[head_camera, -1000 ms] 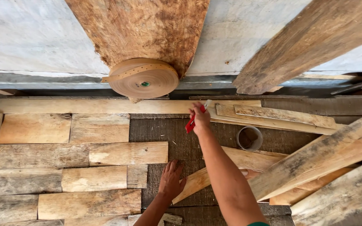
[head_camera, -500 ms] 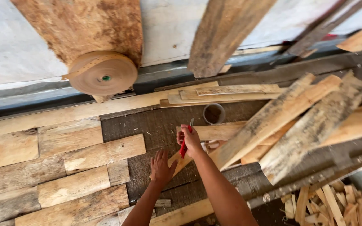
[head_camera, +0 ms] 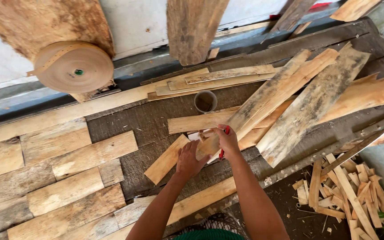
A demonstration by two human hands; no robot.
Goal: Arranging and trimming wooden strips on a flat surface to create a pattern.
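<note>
Two hands: both mine, low centre, meeting over one small piece of wood.
Left hand (head_camera: 191, 159): fingers curled, not flat; it presses and partly grips the near end of the small wood offcut (head_camera: 208, 145). Clenched loosely, thumb side hidden.
Right hand (head_camera: 227, 141): closed around the far edge of the same offcut, with a red-handled tool (head_camera: 223, 151) pinched in the same fist; only the red handle shows, so I cannot tell the tool's kind.
Offcut: between my hands, lifted and tilted off the tabletop (head_camera: 156, 120), held from two sides so it stays steady, I judge.
Short plank (head_camera: 167, 159): just left of my left hand, lying flat, angled; not touched as far as I can tell.
Long planks (head_camera: 290, 98): beyond and right of my right hand, fanned in a loose heap, overlapping; looks like stock kept within reach.
Round cup (head_camera: 205, 101): straight beyond my hands, upright, standing apart from them.
Laid boards (head_camera: 67, 164): far left of my left hand, edge to edge in rows, like a fitted panel.
Tape roll (head_camera: 74, 66): well beyond, up left, hung on the wall.
Scrap strips (head_camera: 352, 191): right of my right forearm, lower down on the floor, a thrown pile.
</note>
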